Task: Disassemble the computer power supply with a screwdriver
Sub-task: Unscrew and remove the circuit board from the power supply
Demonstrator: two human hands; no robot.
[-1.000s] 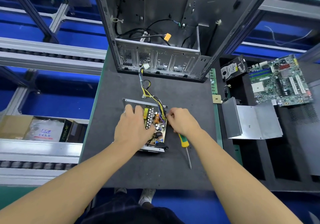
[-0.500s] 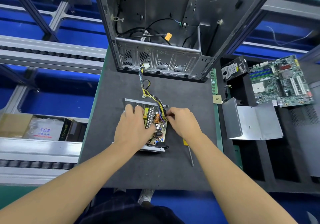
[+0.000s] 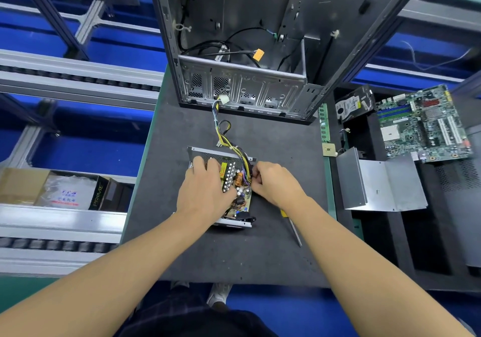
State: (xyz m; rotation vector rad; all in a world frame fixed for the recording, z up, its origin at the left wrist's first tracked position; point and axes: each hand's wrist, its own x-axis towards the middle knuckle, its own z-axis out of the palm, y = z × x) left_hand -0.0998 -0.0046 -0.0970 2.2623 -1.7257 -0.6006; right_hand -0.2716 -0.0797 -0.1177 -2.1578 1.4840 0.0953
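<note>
Head view: I see my left hand (image 3: pixel 205 193) flat on the opened grey metal power supply (image 3: pixel 239 202), mid dark foam mat (image 3: pixel 182 245). My right hand (image 3: pixel 276 183) curls at its yellow-black wires (image 3: pixel 234 146); I cannot tell its grip. The yellow-handled screwdriver (image 3: pixel 294 230) lies beside.

The power supply (image 3: pixel 221 154) shows bare, perforated sheet metal on a matt, finely grained dark mat (image 3: pixel 273 133). Behind it, the computer case (image 3: pixel 244 86) is dull grey metal. The screwdriver (image 3: pixel 295 232) has a yellow plastic handle and smooth metal shaft.

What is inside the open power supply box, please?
A circuit board with a copper coil, and yellow-black wires. The left hand covers its left part.
</note>
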